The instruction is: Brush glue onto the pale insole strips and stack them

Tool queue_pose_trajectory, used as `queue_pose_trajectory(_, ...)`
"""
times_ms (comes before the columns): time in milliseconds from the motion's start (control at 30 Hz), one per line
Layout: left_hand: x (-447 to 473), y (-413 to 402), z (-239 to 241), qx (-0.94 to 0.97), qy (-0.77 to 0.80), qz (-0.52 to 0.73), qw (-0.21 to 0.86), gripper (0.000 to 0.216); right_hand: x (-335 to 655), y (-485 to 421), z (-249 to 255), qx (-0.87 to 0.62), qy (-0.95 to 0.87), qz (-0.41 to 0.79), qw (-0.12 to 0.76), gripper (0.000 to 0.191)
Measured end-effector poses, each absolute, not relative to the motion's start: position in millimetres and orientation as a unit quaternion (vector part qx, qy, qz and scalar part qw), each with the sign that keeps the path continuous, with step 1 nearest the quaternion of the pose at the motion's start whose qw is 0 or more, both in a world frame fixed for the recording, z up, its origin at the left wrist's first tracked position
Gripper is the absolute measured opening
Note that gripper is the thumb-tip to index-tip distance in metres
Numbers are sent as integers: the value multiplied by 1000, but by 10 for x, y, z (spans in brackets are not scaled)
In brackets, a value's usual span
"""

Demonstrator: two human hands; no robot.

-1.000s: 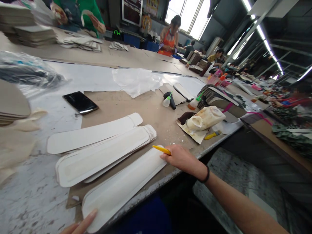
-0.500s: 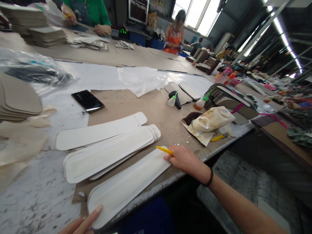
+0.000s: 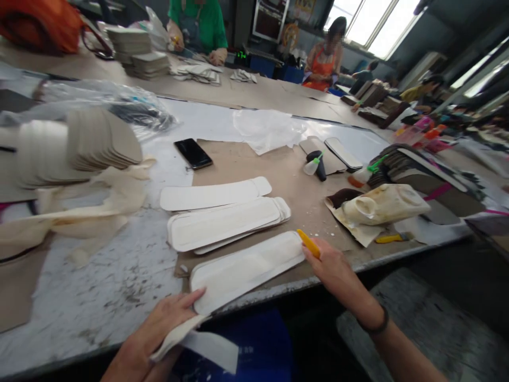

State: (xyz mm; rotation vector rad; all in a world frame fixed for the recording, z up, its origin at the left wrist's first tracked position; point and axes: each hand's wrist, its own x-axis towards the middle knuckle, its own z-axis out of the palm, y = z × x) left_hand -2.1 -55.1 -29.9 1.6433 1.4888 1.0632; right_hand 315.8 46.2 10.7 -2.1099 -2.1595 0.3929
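My right hand (image 3: 336, 268) is closed around a yellow tool (image 3: 309, 243) at the right end of a long white padded strip (image 3: 246, 268) that lies along the table's front edge. My left hand (image 3: 157, 334) rests its fingertips on the strip's left end and has a second white strip (image 3: 196, 342) under its palm, hanging off the table edge. Just behind lies a stack of similar white strips (image 3: 225, 223) on brown paper (image 3: 254, 170).
A black phone (image 3: 193, 153), a small glue bottle (image 3: 310, 165), a stained glue jug (image 3: 384, 204) and a yellow brush (image 3: 387, 239) lie on the table. Beige piece stacks (image 3: 79, 146) sit at left. Other people work at the far side.
The view has swung left and down. My left hand has come further into view onto the strip's left end, with another strip under it. The yellow tool now tilts more upright.
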Motion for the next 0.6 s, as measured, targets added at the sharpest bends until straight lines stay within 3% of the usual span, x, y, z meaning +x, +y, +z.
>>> queue_pose_trajectory(100,17,-541,-144,408,649,422,485,30,3191,470,38,-688,-705,148,87,24)
queue_pose_trajectory(233,14,-484,-112,186,683,473,525,41,3196,467,5,-695,-697,147,95,25)
queue_pose_trajectory(600,123,-381,-117,104,742,377,544,44,3005,369,163,-705,-651,260,107,28)
